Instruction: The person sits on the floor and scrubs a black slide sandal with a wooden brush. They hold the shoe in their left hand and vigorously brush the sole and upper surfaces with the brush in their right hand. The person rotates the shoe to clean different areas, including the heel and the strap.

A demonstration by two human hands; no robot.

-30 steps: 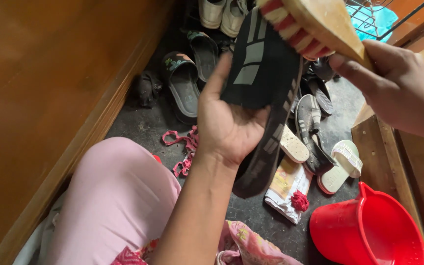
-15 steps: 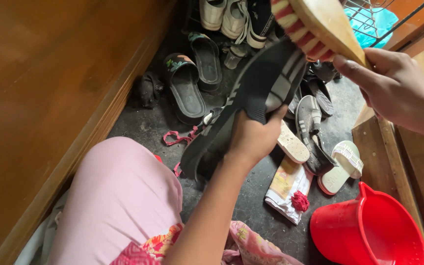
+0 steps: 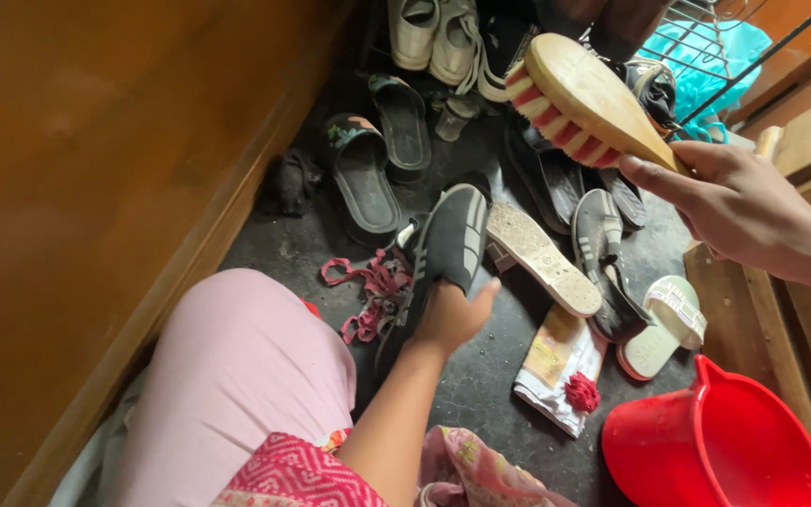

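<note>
My left hand (image 3: 451, 314) rests low on the dark floor, its fingers on a black shoe with grey stripes (image 3: 443, 253) that lies among the footwear. My right hand (image 3: 739, 207) is raised at the right and grips the handle of a wooden scrubbing brush (image 3: 582, 99) with red and white bristles, held above the pile of shoes. My knee in pink cloth (image 3: 237, 376) fills the lower left.
Black sandals (image 3: 377, 160), white sneakers (image 3: 434, 33), an upturned pale-soled shoe (image 3: 542, 258) and a white slide (image 3: 664, 329) lie about. A red bucket (image 3: 720, 451) stands at the lower right beside a folded packet (image 3: 556, 361). A wooden panel (image 3: 96, 141) runs along the left; pink lace (image 3: 368, 291) lies nearby.
My left hand has lowered the black shoe from in front of me down to the floor. My right hand has kept the brush raised, drifting slightly lower.
</note>
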